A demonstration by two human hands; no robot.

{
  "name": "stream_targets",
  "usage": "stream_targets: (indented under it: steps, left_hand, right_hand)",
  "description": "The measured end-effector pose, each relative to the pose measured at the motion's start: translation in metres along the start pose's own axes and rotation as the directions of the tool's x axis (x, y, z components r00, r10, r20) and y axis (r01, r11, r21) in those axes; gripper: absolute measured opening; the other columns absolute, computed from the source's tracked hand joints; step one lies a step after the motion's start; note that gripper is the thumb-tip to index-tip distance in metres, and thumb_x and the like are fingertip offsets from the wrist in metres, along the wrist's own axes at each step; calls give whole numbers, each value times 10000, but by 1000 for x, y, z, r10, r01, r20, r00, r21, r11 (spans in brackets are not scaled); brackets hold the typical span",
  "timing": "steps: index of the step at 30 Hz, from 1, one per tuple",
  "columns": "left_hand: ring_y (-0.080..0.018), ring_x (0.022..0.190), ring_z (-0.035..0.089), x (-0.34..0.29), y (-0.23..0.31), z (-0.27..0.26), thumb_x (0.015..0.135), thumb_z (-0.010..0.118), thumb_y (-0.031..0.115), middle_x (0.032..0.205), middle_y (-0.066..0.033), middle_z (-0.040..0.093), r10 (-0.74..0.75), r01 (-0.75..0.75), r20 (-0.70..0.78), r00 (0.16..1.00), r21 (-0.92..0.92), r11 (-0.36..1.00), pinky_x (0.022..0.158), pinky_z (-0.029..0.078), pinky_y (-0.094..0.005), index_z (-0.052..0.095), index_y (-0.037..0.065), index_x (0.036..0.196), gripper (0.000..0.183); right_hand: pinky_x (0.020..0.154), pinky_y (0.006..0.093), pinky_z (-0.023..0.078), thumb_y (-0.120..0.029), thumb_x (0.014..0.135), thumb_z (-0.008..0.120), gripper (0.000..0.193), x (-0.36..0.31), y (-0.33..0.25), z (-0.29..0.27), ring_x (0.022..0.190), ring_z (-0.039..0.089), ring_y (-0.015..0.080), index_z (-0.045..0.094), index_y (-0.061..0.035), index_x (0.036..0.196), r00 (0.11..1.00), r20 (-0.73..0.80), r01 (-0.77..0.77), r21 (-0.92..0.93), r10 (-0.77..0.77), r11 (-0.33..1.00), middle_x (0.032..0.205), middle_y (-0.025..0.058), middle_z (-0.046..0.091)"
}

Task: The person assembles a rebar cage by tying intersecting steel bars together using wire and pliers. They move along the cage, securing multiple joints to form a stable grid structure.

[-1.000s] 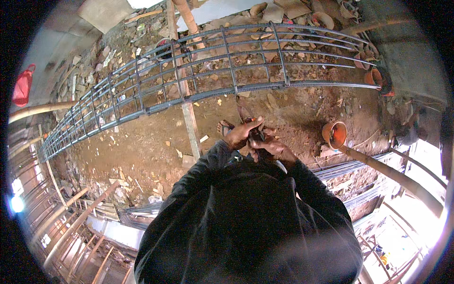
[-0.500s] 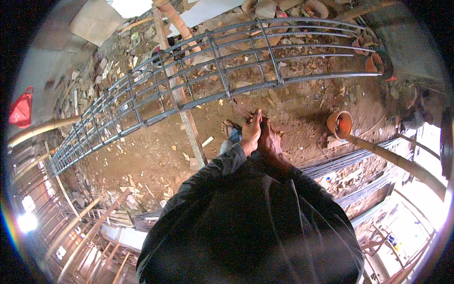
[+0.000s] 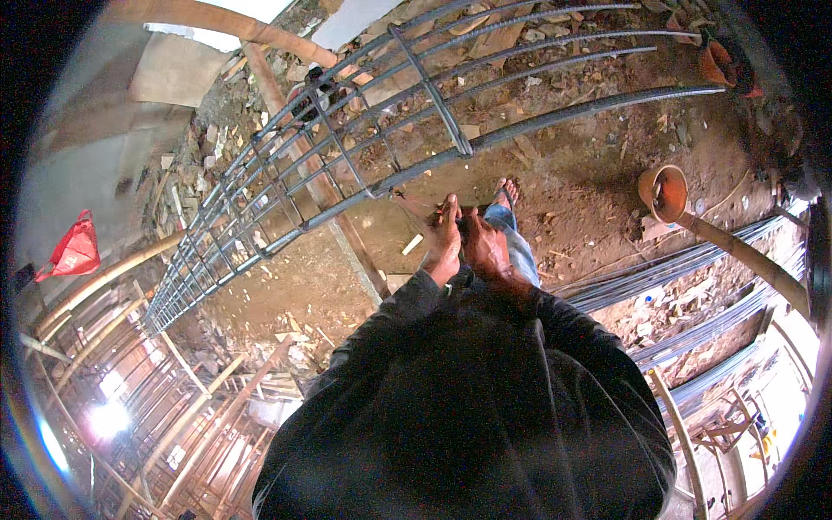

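A long cage of grey reinforcing bars with square stirrups runs across in front of me, from upper right down to far left. Just short of its near lower bar, my left hand is closed, thumb up, around thin strands that look like tie wire. These strands reach toward the bar near a stirrup corner. Pressed close beside it, my right hand has its fingers curled in. A small dark thing shows between the hands; its kind is hidden. Neither hand touches the cage.
A wooden plank passes beneath the cage. To the right, an orange bucket stands by a bamboo pole, with bundled bars nearby. A red bag hangs at left. Rubble litters the dirt floor. My sandalled foot is ahead.
The view has turned and the cage looks closer and more slanted. A foot now shows right of my hands instead of left. My hands stay together and have shifted slightly left.
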State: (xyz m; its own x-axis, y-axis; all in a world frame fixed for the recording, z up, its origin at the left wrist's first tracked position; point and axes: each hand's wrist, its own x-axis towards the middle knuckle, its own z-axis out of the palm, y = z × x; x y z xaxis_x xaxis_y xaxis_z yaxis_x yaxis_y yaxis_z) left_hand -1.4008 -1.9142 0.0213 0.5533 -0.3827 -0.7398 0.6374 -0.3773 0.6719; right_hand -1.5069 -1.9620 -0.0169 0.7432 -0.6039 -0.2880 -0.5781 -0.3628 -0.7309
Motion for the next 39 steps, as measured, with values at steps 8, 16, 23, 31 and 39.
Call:
stream_targets:
  steps: [8,16,23,31,39]
  left_hand:
    - [-231,1139,656,-26,17,-39,967,718,328,1231,-103,693,143,-148,288,947,-5,989,1001,494,-391,667,53,1200,363]
    - [-289,1019,647,-9,20,-29,966,703,405,1043,-79,665,105,196,490,866,-525,828,1019,489,-475,598,101,1097,348]
    - [-232,888,564,-16,20,-25,960,667,538,870,-3,497,197,150,535,822,-536,831,948,469,-422,504,159,1001,415]
    - [-196,710,525,2,1,-10,1069,535,433,752,-3,418,171,-23,345,923,-394,919,875,522,-382,459,151,912,332]
    - [-223,964,612,8,-26,3,1037,565,477,978,-64,614,305,-285,64,950,-223,932,869,487,-350,576,88,1046,389]
  right_hand:
    - [800,443,575,-338,895,716,614,8,10,8,883,715,323,515,-20,1380,909,388,-221,755,-149,617,983,189,731]
    - [743,353,569,-432,849,817,676,32,16,-40,757,678,193,578,-20,1328,419,907,-191,143,-51,971,967,92,738]
    - [671,317,584,-195,823,864,363,29,24,-56,796,704,177,686,-41,1100,314,907,-735,419,-280,533,995,38,740]
    - [770,420,574,-23,798,732,421,25,21,-45,933,667,321,594,12,1195,666,743,-122,189,-61,974,1084,145,657]
    - [973,464,507,-159,879,610,592,-29,-21,-30,1133,599,426,476,75,1406,999,39,46,-463,-31,885,1318,268,569]
